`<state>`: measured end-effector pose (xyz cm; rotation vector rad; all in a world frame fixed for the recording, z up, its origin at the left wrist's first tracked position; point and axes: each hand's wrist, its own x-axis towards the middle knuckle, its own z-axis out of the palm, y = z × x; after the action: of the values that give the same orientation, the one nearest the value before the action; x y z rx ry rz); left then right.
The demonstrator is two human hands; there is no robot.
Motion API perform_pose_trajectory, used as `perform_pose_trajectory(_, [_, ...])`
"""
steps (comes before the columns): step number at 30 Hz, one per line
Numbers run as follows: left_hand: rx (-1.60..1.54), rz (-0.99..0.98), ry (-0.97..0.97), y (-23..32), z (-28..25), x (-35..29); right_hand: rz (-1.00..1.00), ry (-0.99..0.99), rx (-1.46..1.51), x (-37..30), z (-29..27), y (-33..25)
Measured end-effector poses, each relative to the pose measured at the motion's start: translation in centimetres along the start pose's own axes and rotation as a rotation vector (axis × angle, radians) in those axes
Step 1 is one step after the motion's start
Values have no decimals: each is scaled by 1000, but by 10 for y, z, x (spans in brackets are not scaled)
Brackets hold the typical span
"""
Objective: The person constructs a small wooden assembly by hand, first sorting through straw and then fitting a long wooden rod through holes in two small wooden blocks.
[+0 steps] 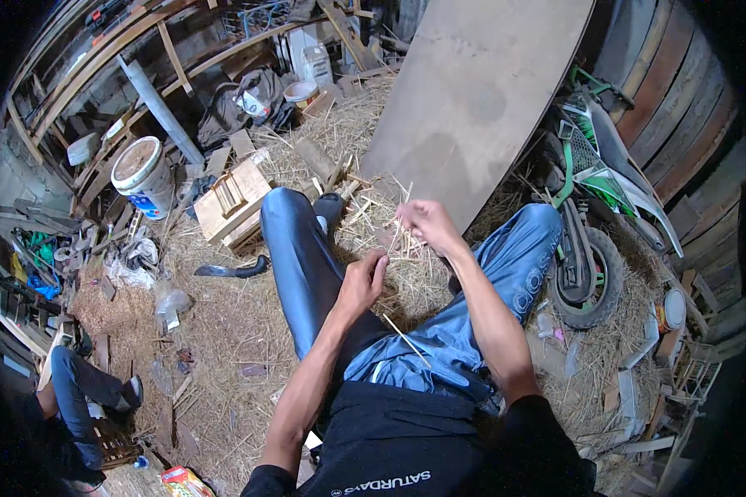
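I sit with knees apart, and both hands meet between them. My left hand (363, 283) is closed, thumb uppermost, around the lower end of a thin pale wooden strip (393, 242). Just above and to the right, my right hand (429, 225) is closed in a pinch near the strip's upper part; its fingertips are partly hidden. Another slender stick (406, 340) lies slanted across my lap. Beneath and beyond my hands, loose pale slivers (369, 217) are scattered over the straw.
Left of my knee are a wooden block (239, 199) and a dark curved tool (232, 269). A white bucket (141, 176) stands farther left. A large board (481, 91) leans ahead, with a green-and-white motorbike (593, 199) on the right. Another person's leg (87, 398) shows at lower left.
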<state>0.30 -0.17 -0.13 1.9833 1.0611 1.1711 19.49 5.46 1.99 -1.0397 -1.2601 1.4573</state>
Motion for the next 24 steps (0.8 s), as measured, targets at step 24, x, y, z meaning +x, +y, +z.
perform_pose_trajectory(24, [-4, -47, -15, 2, -1, 2, 117, -98, -124, -7, 8, -5])
